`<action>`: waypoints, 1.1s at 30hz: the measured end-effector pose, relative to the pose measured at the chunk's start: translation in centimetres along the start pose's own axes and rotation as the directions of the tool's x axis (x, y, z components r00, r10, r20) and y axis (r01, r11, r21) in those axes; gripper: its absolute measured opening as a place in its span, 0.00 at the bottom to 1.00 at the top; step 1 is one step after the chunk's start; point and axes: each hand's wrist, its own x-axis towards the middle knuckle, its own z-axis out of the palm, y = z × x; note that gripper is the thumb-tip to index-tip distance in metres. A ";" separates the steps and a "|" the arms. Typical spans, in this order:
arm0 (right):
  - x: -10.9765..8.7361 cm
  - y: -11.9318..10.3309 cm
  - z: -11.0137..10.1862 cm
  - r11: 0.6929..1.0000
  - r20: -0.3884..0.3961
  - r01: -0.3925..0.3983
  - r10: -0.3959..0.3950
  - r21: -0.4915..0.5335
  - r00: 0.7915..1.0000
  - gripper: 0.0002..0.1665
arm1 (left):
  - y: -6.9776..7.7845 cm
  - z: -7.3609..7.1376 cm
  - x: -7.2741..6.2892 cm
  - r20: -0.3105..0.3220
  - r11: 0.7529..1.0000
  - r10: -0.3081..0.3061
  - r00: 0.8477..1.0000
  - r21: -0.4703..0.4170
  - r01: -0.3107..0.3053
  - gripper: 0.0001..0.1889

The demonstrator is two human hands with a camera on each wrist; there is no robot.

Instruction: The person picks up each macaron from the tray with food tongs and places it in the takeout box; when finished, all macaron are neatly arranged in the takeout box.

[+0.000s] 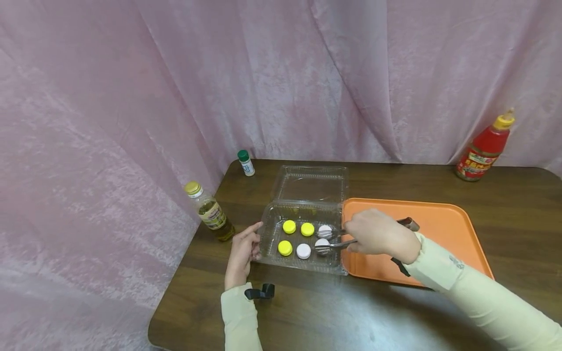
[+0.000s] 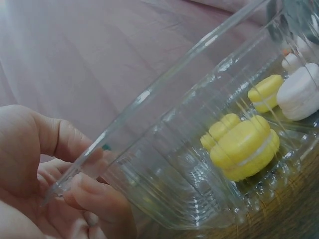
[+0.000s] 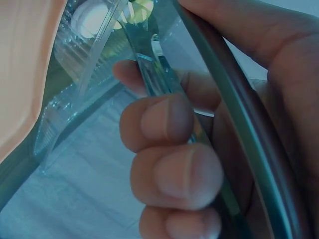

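Note:
A clear plastic clamshell box (image 1: pixel 298 265) lies with its lid (image 1: pixel 312 187) folded back. Inside sit three yellow macarons (image 1: pixel 285 248) and three white ones. My left hand (image 1: pixel 244 248) pinches the box's left rim between thumb and fingers, plain in the left wrist view. My right hand (image 1: pixel 379 233) grips metal tongs (image 1: pixel 409 224), fingers curled round one arm in the right wrist view. The tongs' spread heads reach over the rear white macaron (image 1: pixel 325 228) and the front-right white macaron at the box's right side. Whether they touch these, I cannot tell.
An orange tray (image 1: pixel 448 239) adjoins the box's right side, under my right hand. An oil bottle (image 1: pixel 212 214) stands left of my left hand. A green-capped shaker (image 1: pixel 246 163) is at the back left, a red sauce bottle (image 1: pixel 480 151) at the back right. Pink curtains hang behind.

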 end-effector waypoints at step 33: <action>-3.0 1.0 -0.3 0.976 -0.116 -0.153 0.172 0.156 0.978 0.29 | 0.0 0.2 0.1 -0.030 1.000 -0.007 1.000 0.010 0.007 0.29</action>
